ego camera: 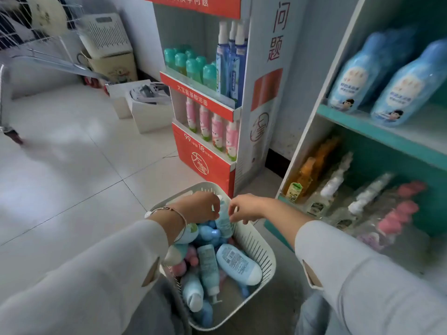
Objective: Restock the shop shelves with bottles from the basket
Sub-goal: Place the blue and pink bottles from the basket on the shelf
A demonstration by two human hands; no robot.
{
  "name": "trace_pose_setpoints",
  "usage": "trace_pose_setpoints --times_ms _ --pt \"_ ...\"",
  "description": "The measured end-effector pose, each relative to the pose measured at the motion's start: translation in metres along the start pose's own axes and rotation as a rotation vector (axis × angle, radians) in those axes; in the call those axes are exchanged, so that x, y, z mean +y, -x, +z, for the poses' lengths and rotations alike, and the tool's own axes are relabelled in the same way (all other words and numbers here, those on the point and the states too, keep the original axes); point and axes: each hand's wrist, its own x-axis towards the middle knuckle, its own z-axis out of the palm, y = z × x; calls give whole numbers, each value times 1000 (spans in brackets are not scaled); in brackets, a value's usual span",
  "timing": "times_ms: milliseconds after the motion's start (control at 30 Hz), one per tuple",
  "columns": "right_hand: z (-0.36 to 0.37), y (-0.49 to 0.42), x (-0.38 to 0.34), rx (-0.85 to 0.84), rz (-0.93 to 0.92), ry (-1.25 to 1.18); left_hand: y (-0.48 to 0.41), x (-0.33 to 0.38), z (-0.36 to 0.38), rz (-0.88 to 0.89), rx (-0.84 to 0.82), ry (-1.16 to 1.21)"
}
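Note:
A white slotted basket (262,247) stands on the floor in front of me, filled with several blue, teal and pink bottles. My left hand (199,206) grips the top of an upright pale-teal bottle (223,220) at the basket's far end. My right hand (244,207) is at the same bottle from the right, its fingertips touching or pinching its side. A light-blue bottle with a white cap (238,263) lies flat in the basket. The teal shop shelf (377,131) at right holds blue bottles above and spray bottles below.
A red cardboard display stand (205,151) with green, blue and pink bottles rises just beyond the basket. White boxes (145,105) and a wire rack (36,37) sit at the far left. Pale floor tiles (72,165) spread to the left.

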Motion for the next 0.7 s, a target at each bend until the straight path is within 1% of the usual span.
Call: trace_pose_setpoints --times_ms 67,167,233,333,467,533,633,700 --pt "7 -16 -1 -37 -11 64 -6 -13 2 -26 -55 -58" --pt "16 -39 -6 -17 -29 125 -19 -29 7 -61 -98 -126" --pt "24 -52 -8 -14 -28 151 -28 -39 12 -81 -117 -127" --pt "43 -71 -5 -74 -10 159 -40 -50 18 -116 -169 -101" --pt "71 -100 -2 -72 -26 281 -51 -58 20 -57 -187 -164" --pt "81 -113 -3 -58 -65 358 -56 -59 21 -24 -194 -204" --pt "99 -127 -6 4 -134 493 -61 -60 24 -4 -232 -260" --pt "112 -136 -7 43 -149 569 -64 -63 28 -3 -257 -267"
